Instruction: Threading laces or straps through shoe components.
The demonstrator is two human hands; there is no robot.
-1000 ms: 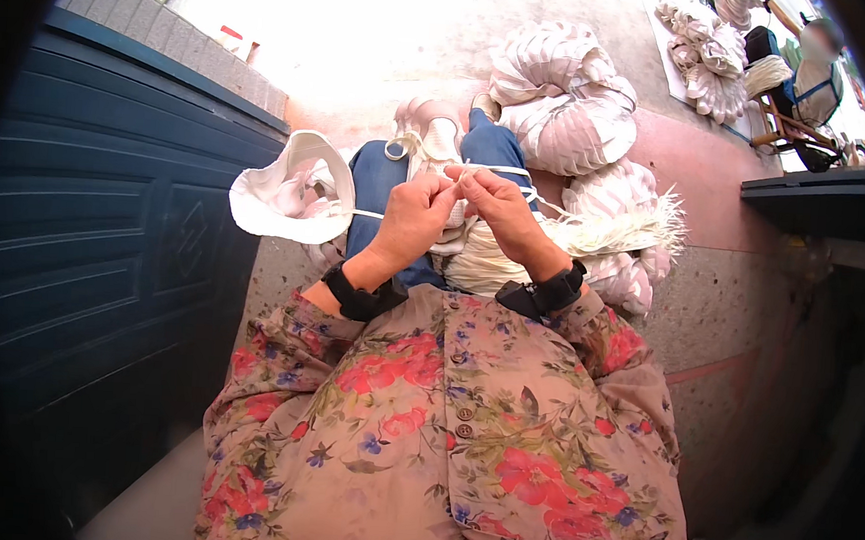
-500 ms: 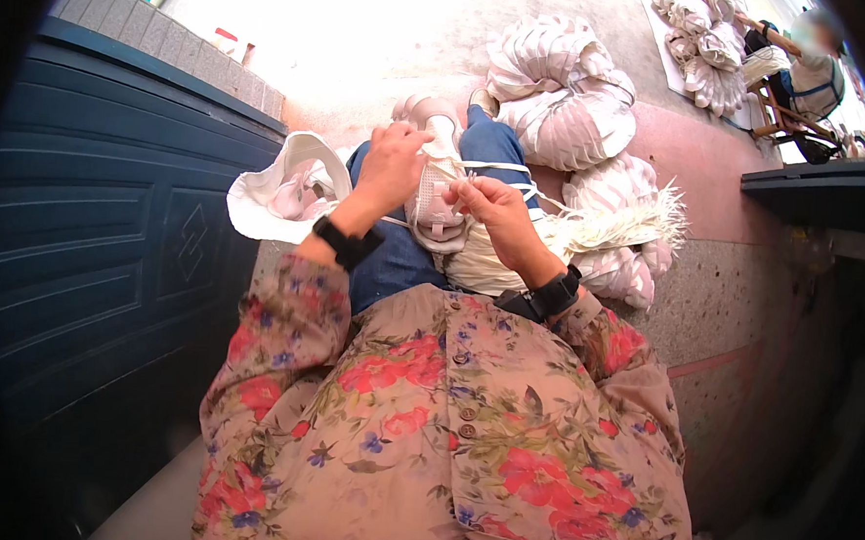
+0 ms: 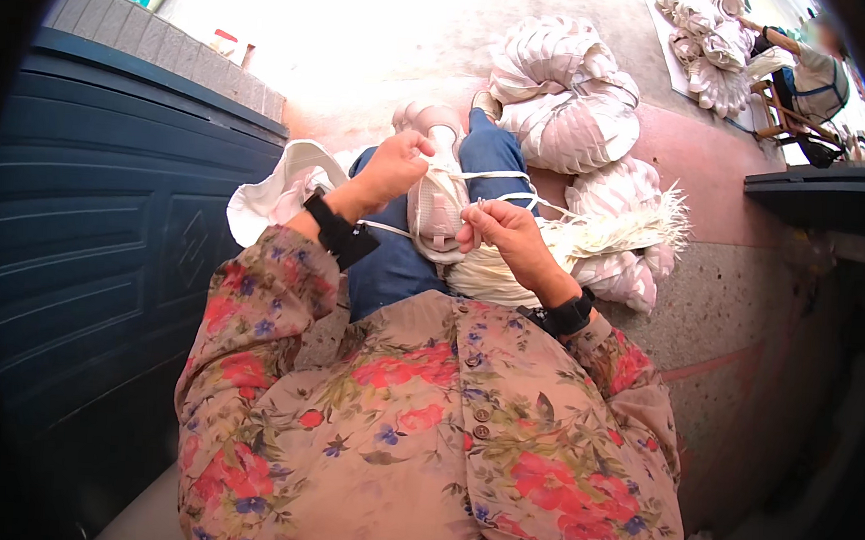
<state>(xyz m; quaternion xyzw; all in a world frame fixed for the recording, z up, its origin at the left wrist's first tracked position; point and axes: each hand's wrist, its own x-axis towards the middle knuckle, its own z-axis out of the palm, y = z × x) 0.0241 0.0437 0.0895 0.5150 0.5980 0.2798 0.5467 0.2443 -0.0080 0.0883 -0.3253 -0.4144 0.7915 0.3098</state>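
Observation:
A pale pink and white shoe upper (image 3: 434, 209) lies across my lap, its toe toward me, with white lace (image 3: 444, 176) over its opening. My left hand (image 3: 394, 168) is closed at the upper's far left side; its fingertips hide what they hold. Close to the upper's right side, my right hand (image 3: 509, 237) pinches what looks like a thin white shoelace end. More white laces (image 3: 504, 176) stretch across my right knee. A thick bundle of cream shoelaces (image 3: 496, 276) rests on my right thigh, its loose ends fanning out to the right.
On my left, a white bag-like cover (image 3: 270, 198) holds pinkish pieces beside a dark blue panelled door (image 3: 74, 212). Coiled stacks of shoe uppers (image 3: 564, 96) lie ahead to the right. At the far right another person (image 3: 819, 85) sits near more stacks.
My hands have moved apart: the left slightly up, the right a little to the right and downward. The lace over the upper's opening has shifted.

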